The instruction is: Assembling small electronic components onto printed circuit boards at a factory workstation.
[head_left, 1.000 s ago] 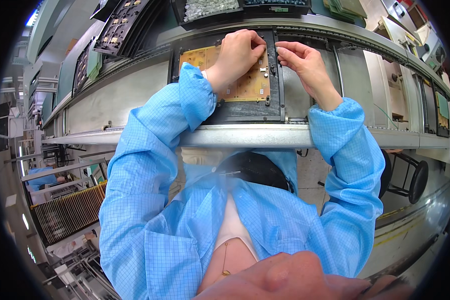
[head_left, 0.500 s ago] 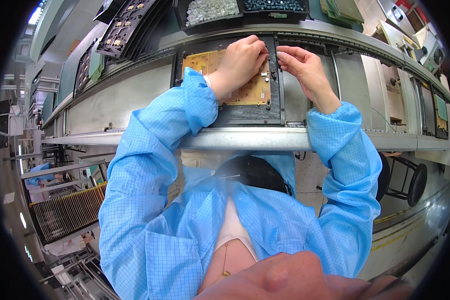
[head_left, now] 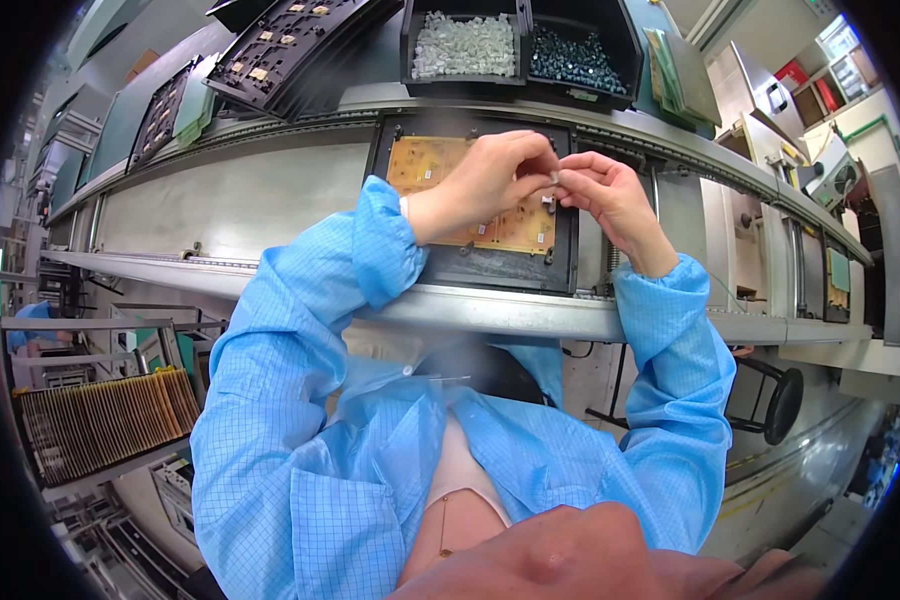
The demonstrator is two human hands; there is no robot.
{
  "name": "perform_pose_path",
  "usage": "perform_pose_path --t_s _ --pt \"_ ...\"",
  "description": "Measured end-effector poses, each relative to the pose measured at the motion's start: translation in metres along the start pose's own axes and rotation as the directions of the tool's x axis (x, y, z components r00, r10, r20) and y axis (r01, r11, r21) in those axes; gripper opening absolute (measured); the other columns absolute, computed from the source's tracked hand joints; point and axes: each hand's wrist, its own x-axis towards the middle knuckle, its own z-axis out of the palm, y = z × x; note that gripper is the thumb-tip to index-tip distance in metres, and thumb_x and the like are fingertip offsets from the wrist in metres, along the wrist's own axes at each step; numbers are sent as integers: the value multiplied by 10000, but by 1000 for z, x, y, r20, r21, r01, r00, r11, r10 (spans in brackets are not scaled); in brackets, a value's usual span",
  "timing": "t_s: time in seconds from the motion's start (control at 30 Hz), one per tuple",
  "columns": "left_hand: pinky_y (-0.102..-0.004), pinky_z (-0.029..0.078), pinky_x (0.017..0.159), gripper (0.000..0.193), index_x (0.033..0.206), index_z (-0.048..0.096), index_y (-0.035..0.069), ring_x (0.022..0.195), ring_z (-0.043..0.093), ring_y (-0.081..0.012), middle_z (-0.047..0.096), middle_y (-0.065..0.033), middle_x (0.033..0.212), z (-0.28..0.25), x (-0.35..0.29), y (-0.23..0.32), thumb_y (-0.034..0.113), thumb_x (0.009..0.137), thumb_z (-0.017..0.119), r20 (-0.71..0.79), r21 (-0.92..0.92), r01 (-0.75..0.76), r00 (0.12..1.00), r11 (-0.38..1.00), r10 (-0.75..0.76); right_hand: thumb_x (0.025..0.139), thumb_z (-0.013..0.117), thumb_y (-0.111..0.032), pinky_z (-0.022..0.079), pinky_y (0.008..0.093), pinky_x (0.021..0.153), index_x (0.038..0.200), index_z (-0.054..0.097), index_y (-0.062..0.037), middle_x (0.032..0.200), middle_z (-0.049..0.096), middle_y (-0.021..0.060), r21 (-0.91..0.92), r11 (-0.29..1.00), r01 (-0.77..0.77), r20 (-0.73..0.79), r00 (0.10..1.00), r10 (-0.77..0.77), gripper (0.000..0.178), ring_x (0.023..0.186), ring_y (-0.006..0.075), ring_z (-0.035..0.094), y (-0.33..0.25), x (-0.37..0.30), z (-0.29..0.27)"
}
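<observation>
Over the right part of an orange-yellow circuit board [head_left: 416,160], my left hand [head_left: 485,190] is closed with its fingers curled and pinched. My right hand [head_left: 615,205] meets it fingertip to fingertip, thumb and forefinger pressed together. Between the two pinches shows a small white piece [head_left: 554,177], seemingly a connector, mostly covered by the fingers. Beneath the hands the board lies flat in a black frame [head_left: 560,262] on the conveyor. A few small parts stand on the board's right edge, among them a small white component [head_left: 548,204]. My left hand and wrist hide the board's middle.
Behind the conveyor rail [head_left: 470,310] stand a black bin of white connectors [head_left: 465,45] and a black bin of dark blue parts [head_left: 575,60]. Black trays [head_left: 280,50] lean at the far left. Green sheets [head_left: 670,80] lie right of the bins. A slotted rack [head_left: 110,420] stands lower left.
My hands have come together at the fingertips, and the small white piece now shows between them. The whole view has shifted, bringing more of the bins into sight.
</observation>
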Motion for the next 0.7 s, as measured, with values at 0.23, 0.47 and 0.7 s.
perform_pose_path --t_s 0.23,0.47,0.7 --pt "-257 516 674 134 908 599 -5 771 634 -101 672 -53 850 -21 -26 -4 68 856 698 16 -167 150 989 975 -149 902 671 -76 546 237 670 984 644 29 822 696 76 -596 803 -3 196 969 149 136 710 106 655 -42 30 35" --pt "-239 540 687 129 986 661 -12 738 649 -86 682 -40 817 -35 -44 -22 52 875 668 -36 -374 331 928 866 -370 871 681 -135 547 300 693 952 723 -29 840 725 121 -978 67 196 130 830 -542 140 746 197 698 -91 106 -17" --pt "-220 534 652 140 1008 680 -37 728 668 -93 703 -60 817 -45 -38 -22 51 902 654 41 -456 458 867 763 -496 811 714 -134 543 403 829 909 752 -84 917 713 164 -989 -146 -25 22 950 -310 116 914 333 683 -86 143 -40"
